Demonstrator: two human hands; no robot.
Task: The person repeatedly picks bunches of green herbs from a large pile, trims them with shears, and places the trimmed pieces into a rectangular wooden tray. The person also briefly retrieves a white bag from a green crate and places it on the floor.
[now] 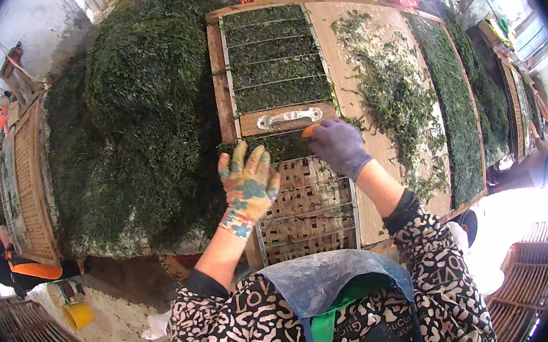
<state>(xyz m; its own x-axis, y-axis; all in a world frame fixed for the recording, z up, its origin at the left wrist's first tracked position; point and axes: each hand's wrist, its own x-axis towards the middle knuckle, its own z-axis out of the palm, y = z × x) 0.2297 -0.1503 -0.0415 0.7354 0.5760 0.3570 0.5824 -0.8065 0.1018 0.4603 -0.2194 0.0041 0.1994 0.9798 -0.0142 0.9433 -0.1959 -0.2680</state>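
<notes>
A long slatted frame [357, 222] with thin crossbars lies in front of me; its far sections are filled with dark green, shredded, seaweed-like leaves [277, 72]. Across the frame rests a wooden block [252, 125] with a metal handle [290, 117]. My left hand [249, 185], in a cream patterned glove, is open, fingers spread over the green layer in the section just nearer than the block. My right hand [341, 147], in a purple glove with orange at the fingertip, is closed at that section's right side; what it grips, if anything, is hidden. The nearer sections show bare lattice.
A tall heap of green leaves [150, 70] rises at the left. Loose leaves [395, 85] scatter over the wooden board at the right, beside another filled strip [447, 99]. Slatted racks [51, 341] and a yellow bucket [77, 316] stand low at the left. Other people work at both sides.
</notes>
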